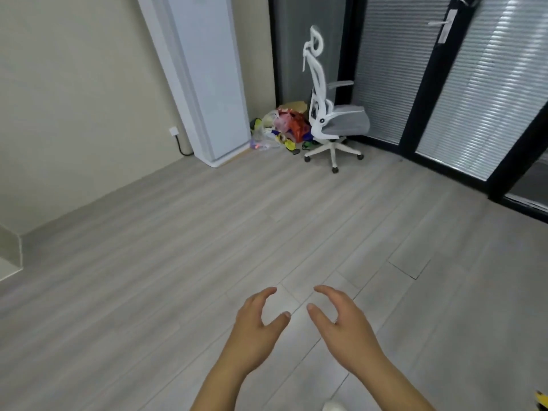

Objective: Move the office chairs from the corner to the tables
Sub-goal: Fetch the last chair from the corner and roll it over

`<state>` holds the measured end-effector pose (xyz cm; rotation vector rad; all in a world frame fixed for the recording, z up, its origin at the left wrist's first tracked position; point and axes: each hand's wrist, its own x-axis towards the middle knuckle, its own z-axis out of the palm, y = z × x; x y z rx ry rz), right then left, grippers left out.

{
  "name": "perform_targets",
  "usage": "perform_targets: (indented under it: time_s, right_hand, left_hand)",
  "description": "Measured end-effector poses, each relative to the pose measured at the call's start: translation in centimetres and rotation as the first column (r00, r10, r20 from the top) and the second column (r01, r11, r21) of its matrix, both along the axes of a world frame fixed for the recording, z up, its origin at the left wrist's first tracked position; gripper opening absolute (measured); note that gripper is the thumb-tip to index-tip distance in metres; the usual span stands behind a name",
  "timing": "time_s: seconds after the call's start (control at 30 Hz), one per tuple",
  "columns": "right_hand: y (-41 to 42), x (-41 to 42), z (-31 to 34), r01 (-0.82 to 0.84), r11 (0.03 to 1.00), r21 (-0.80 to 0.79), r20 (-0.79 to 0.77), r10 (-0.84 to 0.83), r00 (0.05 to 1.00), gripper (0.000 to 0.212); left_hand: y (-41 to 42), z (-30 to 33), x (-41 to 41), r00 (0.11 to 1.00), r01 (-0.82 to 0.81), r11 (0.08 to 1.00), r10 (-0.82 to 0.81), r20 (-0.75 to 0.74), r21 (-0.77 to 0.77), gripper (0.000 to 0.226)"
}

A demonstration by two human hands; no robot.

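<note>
One white office chair with a grey mesh seat, a tall headrest and a five-wheel base stands in the far corner, its seat facing right toward the blinds. My left hand and my right hand are stretched out side by side over the bare floor at the bottom middle, far short of the chair. Both hold nothing, with fingers relaxed and slightly bent. No table is in view.
A tall white unit stands against the left wall. A heap of coloured bags lies between it and the chair. Dark-framed glass doors with blinds line the right side. Grey plank floor stretches between me and the corner.
</note>
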<state>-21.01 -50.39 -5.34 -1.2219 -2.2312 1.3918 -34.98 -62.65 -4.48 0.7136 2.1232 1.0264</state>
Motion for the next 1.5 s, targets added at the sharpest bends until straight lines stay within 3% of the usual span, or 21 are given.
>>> perform_targets:
  time_s: [0.23, 0.4, 0.6, 0.73, 0.97, 1.13, 1.3, 1.5]
  right_hand:
    - [15.1, -2.1, -1.1, 0.124, 0.985, -0.119, -0.048, -0.131, 0.99, 0.041]
    - [22.9, -8.2, -1.6, 0.106, 0.993, -0.061, -0.034, -0.108, 0.994, 0.044]
    - [33.7, -17.7, -3.8, 0.004, 0.986, 0.166, 0.197, -0.037, 0.98, 0.053]
    - [41.5, -24.8, -3.3, -0.058, 0.987, 0.152, 0.452, -0.017, 0.892, 0.064]
    - [54.0, -34.6, 1.5, 0.133, 0.941, 0.312, 0.366, -0.248, 0.897, 0.063]
    - [62.4, -38.9, -1.6, 0.234, 0.937, 0.26, 0.544, -0.343, 0.766, 0.067]
    - [74.6, -47.1, -5.3, 0.234, 0.956, 0.176, 0.589, -0.293, 0.753, 0.071]
    - [94.1, -59.2, -4.8, 0.148, 0.969, 0.197, 0.553, -0.234, 0.799, 0.073]
  left_hand:
    - [11.6, -0.1, -5.3, 0.981, 0.057, 0.987, -0.084, -0.175, -0.153, 0.056]
    - [18.0, -0.5, -12.5, 0.956, 0.04, 0.977, -0.098, -0.278, -0.21, 0.06]
    - [30.7, -3.6, -23.8, 0.944, 0.137, 0.948, -0.213, -0.253, -0.288, 0.067]
    - [40.6, -2.7, -32.4, 0.918, 0.254, 0.919, -0.327, -0.222, -0.302, 0.072]
    - [57.4, 1.4, -44.0, 0.873, 0.352, 0.912, -0.401, -0.278, -0.212, 0.074]
    - [67.5, -0.9, -48.9, 0.814, 0.46, 0.851, -0.518, -0.265, -0.252, 0.078]
    - [77.4, -3.5, -57.2, 0.802, 0.452, 0.815, -0.549, -0.236, -0.364, 0.08]
    - [90.8, -0.3, -71.7, 0.832, 0.303, 0.842, -0.462, -0.306, -0.447, 0.075]
